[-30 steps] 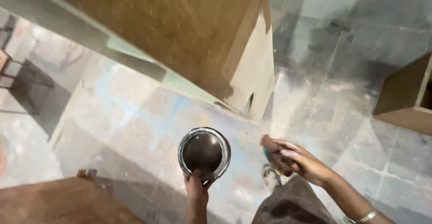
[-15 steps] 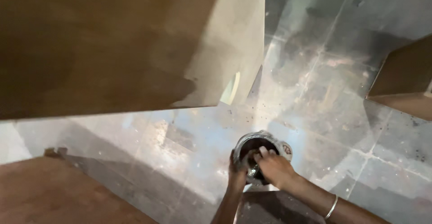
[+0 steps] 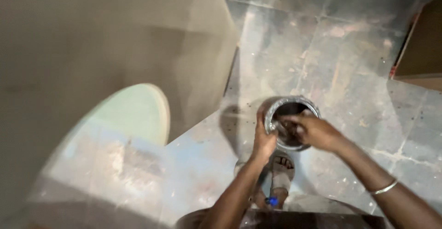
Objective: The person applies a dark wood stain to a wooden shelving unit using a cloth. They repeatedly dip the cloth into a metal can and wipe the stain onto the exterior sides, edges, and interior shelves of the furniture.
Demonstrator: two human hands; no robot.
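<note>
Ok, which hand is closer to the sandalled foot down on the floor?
Left. The left hand grips the metal can's near rim, just above the sandalled foot. The right hand reaches over the can's mouth, a little farther off.

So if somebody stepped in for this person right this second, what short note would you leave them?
Left hand: grips the rim and side of the round, open metal tin, holding it above the stained tiled floor.
Right hand: over the tin's mouth, fingers dipping inside; what they hold is too blurred to tell.
Nearby: large brown wooden board on the left, sandalled foot below the tin.
Done: tin open and in hand.
Left: cannot tell.
</note>
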